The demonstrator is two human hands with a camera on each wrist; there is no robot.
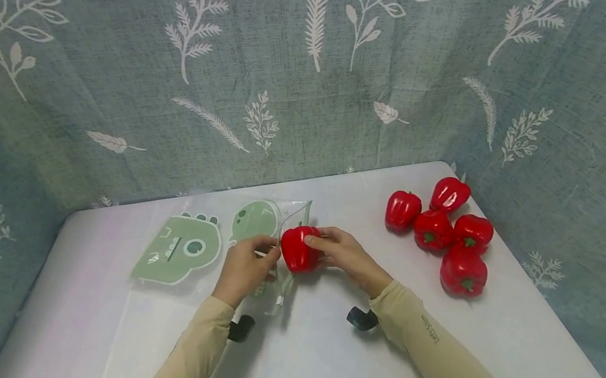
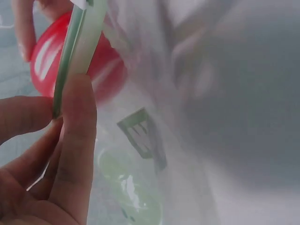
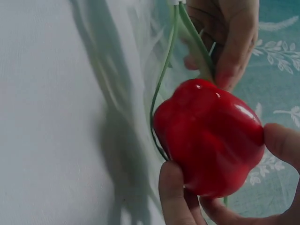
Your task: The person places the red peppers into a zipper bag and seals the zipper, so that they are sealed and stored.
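Note:
My right hand [image 1: 346, 257] holds a glossy red bell pepper [image 1: 298, 250] between thumb and fingers. In the right wrist view the bell pepper [image 3: 211, 138] sits at the mouth of a clear zip bag, partly past its green-edged rim [image 3: 157, 101]. My left hand [image 1: 247, 266] pinches the edge of that bag between thumb and forefinger. The left wrist view shows the green zip strip [image 2: 70, 56] in these fingers, with the bell pepper [image 2: 108, 70] partly seen through the plastic. The bag [image 1: 173, 247] lies to the left, printed with green cartoon monsters.
At the right of the white table [image 1: 349, 362] several more red bell peppers [image 1: 433, 229] lie in a cluster. A patterned green-grey cloth [image 1: 294, 120] rises behind the table and along its sides. Dark wrist-camera mounts [image 1: 361, 318] show beside both sleeves.

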